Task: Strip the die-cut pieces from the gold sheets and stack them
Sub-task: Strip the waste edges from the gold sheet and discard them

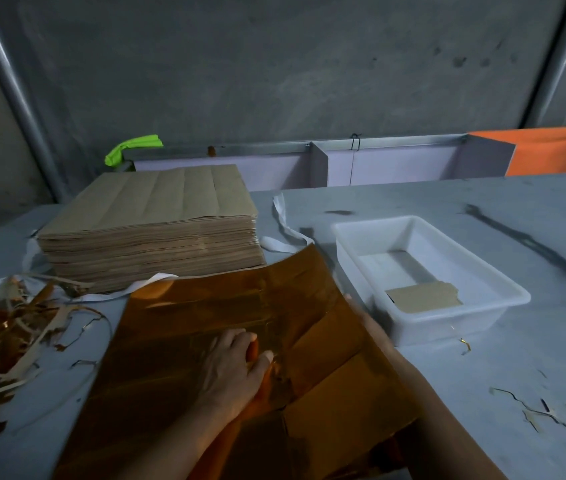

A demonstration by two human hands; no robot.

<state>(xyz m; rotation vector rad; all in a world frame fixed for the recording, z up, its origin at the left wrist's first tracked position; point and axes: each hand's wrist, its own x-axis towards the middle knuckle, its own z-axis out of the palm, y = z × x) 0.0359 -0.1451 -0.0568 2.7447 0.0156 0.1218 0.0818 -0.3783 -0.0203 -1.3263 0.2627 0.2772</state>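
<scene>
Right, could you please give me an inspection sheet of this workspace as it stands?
Surface: grey table, dark smear at right.
Job's things: gold sheet in front; brown sheet stack behind it; white tray holding one cut piece.
Clutter: scrap strips at left, small offcuts at right, white strap beside the stack.
Grippers: left hand on the gold sheet, grip unclear; right hand blurred at its right edge.
Cables: nothing seen.
Surroundings: concrete wall, metal poles, orange panel.

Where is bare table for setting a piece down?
Bare: behind the tray up to the back rail, and between it and the dark streak. Also in front of the tray, before the loose scraps. Crowded: scrap pile and stack at left; gold sheet fills the middle.
</scene>
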